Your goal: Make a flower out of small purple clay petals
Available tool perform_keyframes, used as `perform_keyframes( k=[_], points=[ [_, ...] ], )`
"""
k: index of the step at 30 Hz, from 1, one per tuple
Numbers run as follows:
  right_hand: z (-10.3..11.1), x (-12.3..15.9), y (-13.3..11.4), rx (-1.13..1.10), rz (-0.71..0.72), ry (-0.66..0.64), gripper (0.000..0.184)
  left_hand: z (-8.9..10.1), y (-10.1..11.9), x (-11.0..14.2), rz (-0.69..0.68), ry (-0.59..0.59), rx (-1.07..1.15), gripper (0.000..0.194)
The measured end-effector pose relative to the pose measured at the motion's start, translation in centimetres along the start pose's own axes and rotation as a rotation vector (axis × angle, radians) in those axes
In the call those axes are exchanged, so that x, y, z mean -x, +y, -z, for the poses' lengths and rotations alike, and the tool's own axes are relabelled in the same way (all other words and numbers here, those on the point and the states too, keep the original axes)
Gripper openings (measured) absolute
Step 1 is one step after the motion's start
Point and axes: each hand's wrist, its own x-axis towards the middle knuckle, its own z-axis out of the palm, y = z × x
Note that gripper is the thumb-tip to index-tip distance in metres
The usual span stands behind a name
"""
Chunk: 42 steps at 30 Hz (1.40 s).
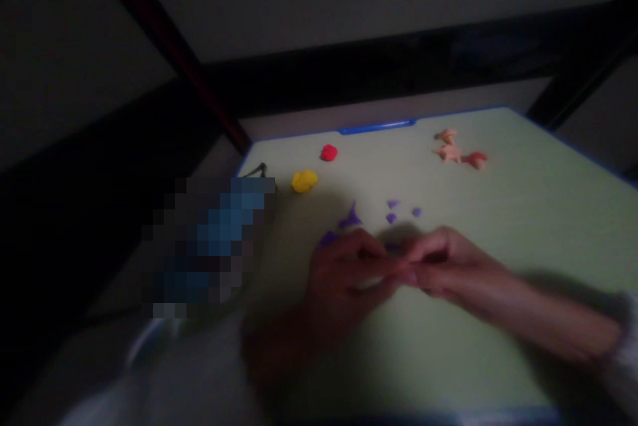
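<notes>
My left hand (343,273) and my right hand (443,263) meet fingertip to fingertip low over a pale green board (523,213). Both pinch together at one small spot; what lies between the fingers is too small and blurred to name. Purple clay bits (350,218) lie on the board just beyond the hands, with smaller purple scraps (391,217) to their right. A yellow clay lump (304,181) and a red clay lump (328,152) sit farther back on the left.
Orange-pink clay shapes (456,152) rest near the board's far right. A blue handle (376,126) runs along the board's far edge. A pixelated blue patch (209,246) lies left of the board. Dark frame bars cross behind.
</notes>
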Motion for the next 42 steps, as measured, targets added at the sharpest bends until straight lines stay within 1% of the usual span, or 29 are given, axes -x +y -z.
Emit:
perform_keyframes(
  k=[4, 8, 15, 22, 28, 36, 42],
  points=[
    [0.14, -0.1, -0.24, -0.014, -0.012, -0.038, 0.015, -0.12, -0.29, 0.02, 0.0, 0.047, 0.002, 0.009],
    [0.48, -0.3, -0.27, -0.018, 0.015, -0.006, 0.01, -0.15, -0.43, 0.01, 0.027, 0.088, -0.008, 0.006],
    [0.45, -0.23, -0.13, -0.032, 0.053, 0.01, 0.009, -0.13, -0.41, -0.1, 0.042, 0.07, -0.004, 0.004],
    [0.59, -0.09, -0.43, -0.045, 0.01, -0.007, 0.011, 0.1, -0.45, -0.23, 0.024, 0.08, -0.022, 0.007],
    [0.45, -0.14, -0.58, -0.056, 0.026, 0.025, 0.011, 0.06, -0.51, -0.05, 0.063, 0.063, 0.022, 0.018],
    [0.45, -0.17, -0.42, -0.012, 0.052, 0.054, 0.01, -0.03, -0.59, 0.04, 0.093, 0.059, 0.039, 0.02],
    [0.46, -0.09, -0.45, 0.013, 0.06, 0.033, 0.011, -0.14, -0.59, -0.08, 0.067, 0.048, -0.026, 0.009]
  ],
)
